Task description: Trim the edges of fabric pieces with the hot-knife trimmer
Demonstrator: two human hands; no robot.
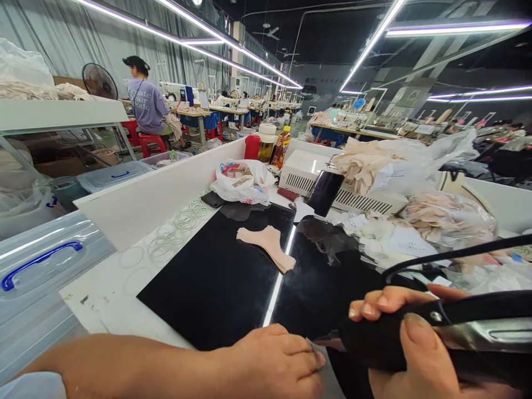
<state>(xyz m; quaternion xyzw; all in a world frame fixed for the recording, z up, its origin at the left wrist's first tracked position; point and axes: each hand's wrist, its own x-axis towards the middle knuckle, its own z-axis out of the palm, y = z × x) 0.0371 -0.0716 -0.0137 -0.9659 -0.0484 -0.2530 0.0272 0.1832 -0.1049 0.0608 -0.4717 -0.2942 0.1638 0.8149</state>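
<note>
1. The right hand (415,354) was wrapped around a black corded tool (415,338), its long axis running from 3 to 9 o'clock.
2. The tool's tip met a pale scrap (318,348) pinned under the left hand (274,363) fingertips, at 9 o'clock.
3. A beige fabric piece (268,244) lay at 11 o'clock, well apart.

The black mat (216,277) looks smooth and glossy, mirroring the lights. The beige cloth piece (268,246) is soft and matt. The tool (436,332) shows matt black plastic and shiny metal.
</note>
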